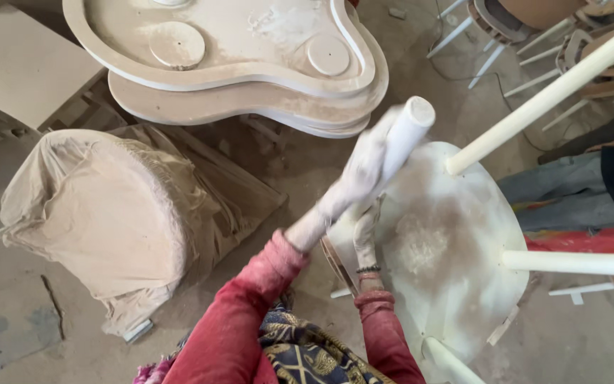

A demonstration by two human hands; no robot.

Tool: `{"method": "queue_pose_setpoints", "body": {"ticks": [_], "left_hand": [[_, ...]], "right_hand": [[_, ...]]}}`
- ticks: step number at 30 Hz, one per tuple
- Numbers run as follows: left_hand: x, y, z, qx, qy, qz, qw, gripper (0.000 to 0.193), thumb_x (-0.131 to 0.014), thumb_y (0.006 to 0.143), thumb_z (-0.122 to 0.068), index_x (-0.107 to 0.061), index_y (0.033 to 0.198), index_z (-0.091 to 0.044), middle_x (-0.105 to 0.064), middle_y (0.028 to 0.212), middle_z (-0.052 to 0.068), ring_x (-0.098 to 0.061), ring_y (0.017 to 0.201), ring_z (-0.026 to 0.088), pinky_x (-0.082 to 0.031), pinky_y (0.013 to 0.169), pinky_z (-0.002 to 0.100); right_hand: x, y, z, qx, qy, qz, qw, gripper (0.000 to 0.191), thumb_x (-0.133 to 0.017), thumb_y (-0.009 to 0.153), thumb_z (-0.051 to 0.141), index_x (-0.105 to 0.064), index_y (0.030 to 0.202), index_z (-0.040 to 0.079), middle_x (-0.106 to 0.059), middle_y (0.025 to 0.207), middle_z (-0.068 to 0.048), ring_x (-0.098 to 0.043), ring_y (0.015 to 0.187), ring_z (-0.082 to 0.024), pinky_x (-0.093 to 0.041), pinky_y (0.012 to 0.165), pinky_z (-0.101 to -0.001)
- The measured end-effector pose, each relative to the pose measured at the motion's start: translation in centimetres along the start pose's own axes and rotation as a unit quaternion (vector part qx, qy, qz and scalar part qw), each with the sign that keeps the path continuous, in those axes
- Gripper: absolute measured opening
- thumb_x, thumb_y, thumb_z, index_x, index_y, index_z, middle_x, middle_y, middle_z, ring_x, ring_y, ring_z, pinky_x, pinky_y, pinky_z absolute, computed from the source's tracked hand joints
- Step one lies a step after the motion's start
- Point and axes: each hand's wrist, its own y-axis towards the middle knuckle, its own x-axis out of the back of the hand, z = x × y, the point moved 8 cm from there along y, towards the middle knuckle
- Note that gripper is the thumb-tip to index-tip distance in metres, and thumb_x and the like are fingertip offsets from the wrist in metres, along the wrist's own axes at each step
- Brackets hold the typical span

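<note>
Sanding looks underway: the left hand [360, 171], blurred, wraps the upturned stool's white leg [406, 131], while the right hand [365, 235] grips the seat [449, 242] rim, steadying firmly.

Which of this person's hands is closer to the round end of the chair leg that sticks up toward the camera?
The left. The left hand wraps the chair leg just below its round end; the right hand sits lower, near the leg's base on the upturned chair seat.
</note>
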Motion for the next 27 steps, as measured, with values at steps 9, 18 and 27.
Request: {"method": "queue_pose_setpoints", "body": {"ticks": [9,18,27], "left_hand": [[5.9,-10.7,11.9,0.041,0.240,-0.250,0.937,0.044,-0.063,0.101,-0.014,-0.052,0.143,-0.005,-0.069,0.111,0.011,-0.063,0.090,0.016,-0.054,0.088,0.031],[-0.2,-2.6,2.0,-0.078,0.164,-0.161,0.970,0.036,-0.060,0.103,-0.016,-0.056,0.136,-0.005,-0.069,0.115,0.009,-0.062,0.098,0.016,-0.052,0.092,0.030],[5.2,-10.4,11.5,0.056,0.234,-0.192,0.951,0.029,-0.057,0.104,-0.019,-0.060,0.130,-0.005,-0.068,0.119,0.007,-0.062,0.106,0.015,-0.050,0.096,0.029]], "right_hand": [[0.2,-0.5,-1.1,-0.068,0.097,-0.004,0.993,0.057,-0.035,0.114,0.035,-0.028,0.157,-0.003,-0.035,0.157,-0.019,-0.034,0.144,-0.029,-0.028,0.121,-0.0401],[1.1,0.0,-2.1,-0.073,0.128,-0.012,0.989,0.057,-0.037,0.112,0.034,-0.027,0.157,0.001,-0.037,0.157,-0.019,-0.037,0.144,-0.029,-0.031,0.120,-0.0412],[1.0,0.5,-1.6,-0.118,0.173,0.028,0.977,0.058,-0.039,0.110,0.034,-0.026,0.158,0.004,-0.039,0.157,-0.018,-0.040,0.143,-0.028,-0.033,0.119,-0.0424]]}}
